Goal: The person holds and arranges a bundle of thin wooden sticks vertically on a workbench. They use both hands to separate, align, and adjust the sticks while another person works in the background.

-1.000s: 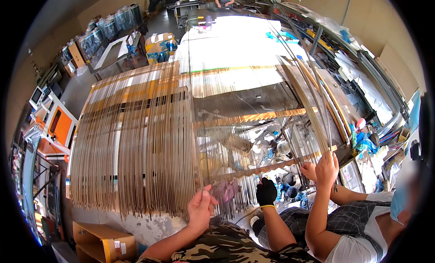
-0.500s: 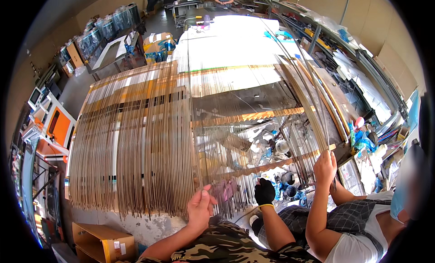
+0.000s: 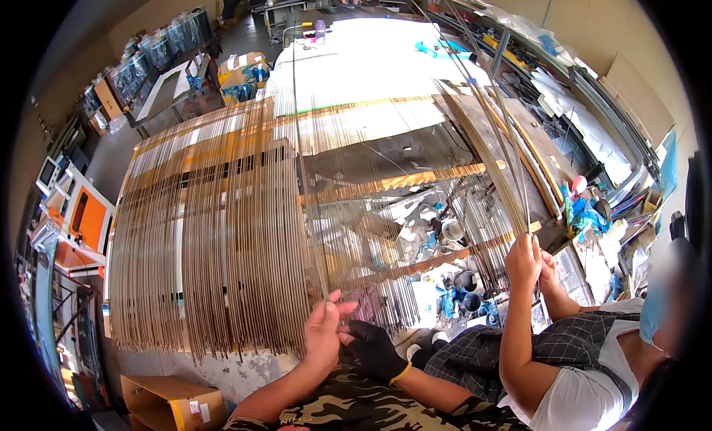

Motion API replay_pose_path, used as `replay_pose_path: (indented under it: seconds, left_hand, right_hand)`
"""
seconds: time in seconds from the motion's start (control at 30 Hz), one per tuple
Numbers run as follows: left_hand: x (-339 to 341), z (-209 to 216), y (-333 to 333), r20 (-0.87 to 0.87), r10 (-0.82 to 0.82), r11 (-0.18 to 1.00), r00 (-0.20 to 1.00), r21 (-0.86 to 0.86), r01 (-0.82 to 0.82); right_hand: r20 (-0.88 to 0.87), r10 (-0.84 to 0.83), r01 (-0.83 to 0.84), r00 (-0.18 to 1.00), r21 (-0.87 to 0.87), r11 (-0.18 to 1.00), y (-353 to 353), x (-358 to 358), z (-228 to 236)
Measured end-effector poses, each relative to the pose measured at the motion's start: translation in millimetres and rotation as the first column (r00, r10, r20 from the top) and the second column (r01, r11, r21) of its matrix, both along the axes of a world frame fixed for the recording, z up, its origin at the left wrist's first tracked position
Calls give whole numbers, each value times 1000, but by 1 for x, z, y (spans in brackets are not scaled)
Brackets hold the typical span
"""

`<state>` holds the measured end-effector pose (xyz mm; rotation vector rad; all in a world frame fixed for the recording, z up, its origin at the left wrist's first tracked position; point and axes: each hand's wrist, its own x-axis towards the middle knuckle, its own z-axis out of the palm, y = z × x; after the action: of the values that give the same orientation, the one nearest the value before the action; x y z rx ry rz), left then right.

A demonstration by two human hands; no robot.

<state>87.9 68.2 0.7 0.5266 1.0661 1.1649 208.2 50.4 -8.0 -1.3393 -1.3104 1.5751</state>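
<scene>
My bare left hand (image 3: 322,331) pinches the near end of a thin metal rod (image 3: 302,160). The rod slants up and away over the frame, bowing slightly. My right hand, in a black glove (image 3: 377,352), has come right beside the left, its bare fingertips curled toward the left fingers. Whether the right fingers also grip the rod is hidden. To the left, a dense row of thin rods (image 3: 215,260) lies side by side across wooden supports. Toward the middle, sparser rods rest on notched wooden slats (image 3: 415,180).
At the right, a co-worker's hands (image 3: 528,262) grip several long thin rods. Bright white sheets (image 3: 371,64) cover the table beyond. A cardboard box (image 3: 172,403) stands on the floor at lower left. Cups and blue scraps (image 3: 467,283) lie below the slats.
My gloved right hand has moved left, from over the sparse rods to beside my left hand. The co-worker's two hands are now close together on the rods. The view has shifted slightly.
</scene>
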Motion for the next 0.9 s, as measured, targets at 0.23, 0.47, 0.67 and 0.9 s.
replay_pose_path:
  seconds: [0.23, 0.47, 0.67, 0.9]
  left_hand:
    - [9, 1, -4, -1, -36, 999, 999, 29, 36]
    - [8, -16, -1, -197, 38, 979, 980, 203, 3]
    - [1, -7, -4, -215, 33, 986, 976, 169, 3]
    - [-12, -2, -6, -171, 135, 974, 976, 206, -98]
  right_hand:
    - [-1, -29, 29, 1000, -19, 999, -7, 8, -1]
    - [190, -307, 271, 933, 194, 943, -10, 12, 1]
    - [70, -432, 387, 899, 332, 860, 4, 17, -25]
    - [208, -612, 418, 763, 564, 712, 43, 79, -81]
